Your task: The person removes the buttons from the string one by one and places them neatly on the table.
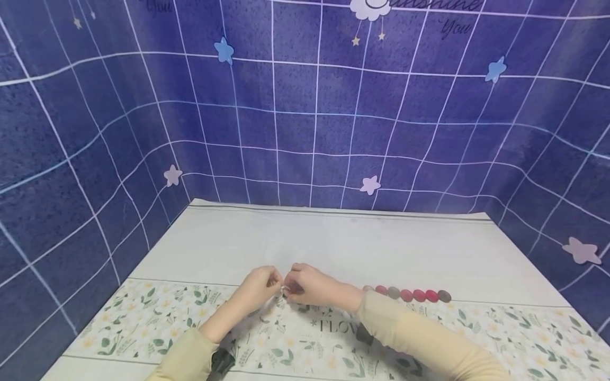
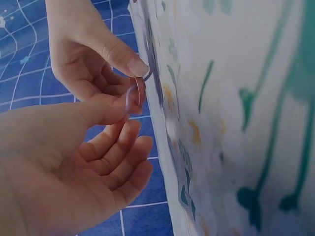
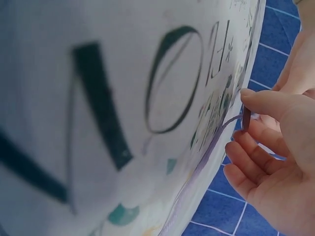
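Observation:
Both hands meet over the flowered cloth near the middle of the head view. The left hand point(image 1: 261, 286) pinches a thin purple cord point(image 2: 129, 100) between thumb and forefinger, its other fingers loosely bent. Facing it, the right hand point(image 1: 310, 284) pinches a small, thin, button-like disc point(image 3: 246, 118) seen edge-on, dark and purplish. From that disc the cord trails down along the cloth in the right wrist view. In the left wrist view the right thumb lies just above the cord, fingertips of both hands close together. Holes in the disc do not show.
A row of round red and grey-brown pieces point(image 1: 419, 295) lies right of the hands, partly behind the right forearm. The flowered cloth strip point(image 1: 157, 317) with printed letters crosses the white table point(image 1: 381, 238). Blue gridded curtains point(image 1: 295, 127) surround the back and sides.

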Tool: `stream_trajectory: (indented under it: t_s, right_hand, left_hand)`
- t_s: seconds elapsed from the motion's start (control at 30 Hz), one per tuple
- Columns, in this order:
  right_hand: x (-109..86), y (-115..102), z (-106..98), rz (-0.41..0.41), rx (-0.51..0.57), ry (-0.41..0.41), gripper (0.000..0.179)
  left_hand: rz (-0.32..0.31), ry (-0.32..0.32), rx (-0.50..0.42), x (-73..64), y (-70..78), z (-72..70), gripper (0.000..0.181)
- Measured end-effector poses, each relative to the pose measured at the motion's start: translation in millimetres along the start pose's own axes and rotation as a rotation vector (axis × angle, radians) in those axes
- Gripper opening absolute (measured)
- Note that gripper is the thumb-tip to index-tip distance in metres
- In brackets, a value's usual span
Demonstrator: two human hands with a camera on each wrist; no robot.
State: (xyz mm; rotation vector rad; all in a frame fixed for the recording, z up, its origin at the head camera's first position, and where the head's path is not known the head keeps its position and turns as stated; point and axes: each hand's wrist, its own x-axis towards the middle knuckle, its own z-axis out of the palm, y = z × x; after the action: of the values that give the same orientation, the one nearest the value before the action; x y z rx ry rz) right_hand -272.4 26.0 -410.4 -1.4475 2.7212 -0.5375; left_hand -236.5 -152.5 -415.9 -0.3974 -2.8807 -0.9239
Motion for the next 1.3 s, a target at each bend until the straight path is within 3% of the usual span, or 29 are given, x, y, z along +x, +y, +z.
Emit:
stream_trajectory:
  t_s: [0.8,1.07,1.3]
  right_hand:
    - [-11.5,6.5,-10.2,0.017,0.023,0.024,0.022]
    - [-17.1,9.7,-12.5,0.033,0.037,0.022,0.022]
    - [-20.8,12.6,-14.1,-0.008,0.037,0.042,0.018]
  left_hand:
    - [-0.03,-0.023,-0.046,-0.7,-1.0,-0.3,0.009]
    - [-0.026,-0.014,-0.047,0.0,-2.7,0.4,0.006]
    - [-0.013,0.014,-0.055,0.5,-2.9,0.3,0.005]
